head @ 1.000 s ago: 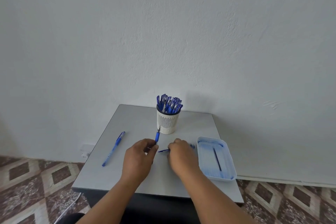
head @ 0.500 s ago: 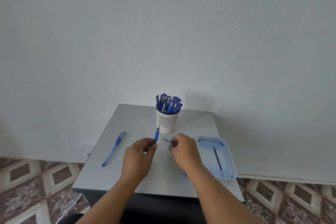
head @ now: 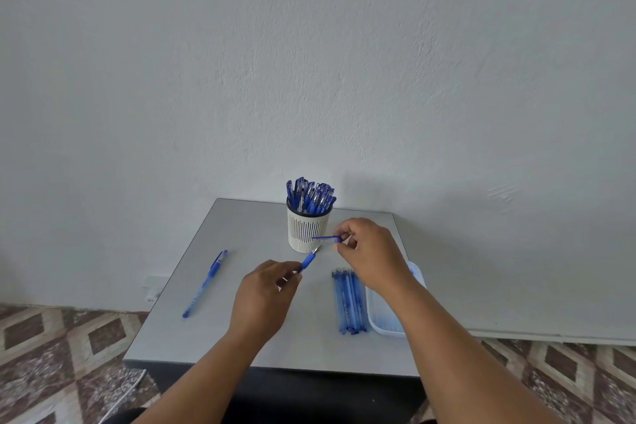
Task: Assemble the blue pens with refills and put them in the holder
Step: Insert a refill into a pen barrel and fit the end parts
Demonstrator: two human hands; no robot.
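Left hand: your left hand (head: 263, 296) grips the pen (head: 308, 259), tip toward 1 o'clock.
Right hand: your right hand (head: 368, 253) pinches a cap (head: 327, 237), newly raised beside the holder (head: 307, 229).
Meaning: capping comes next, probably.
Holder: 12 o'clock, nearly full.

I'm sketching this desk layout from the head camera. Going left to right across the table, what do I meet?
Loose blue pen → left hand holding a pen → white holder full of pens → row of refills → translucent tray at the right edge.
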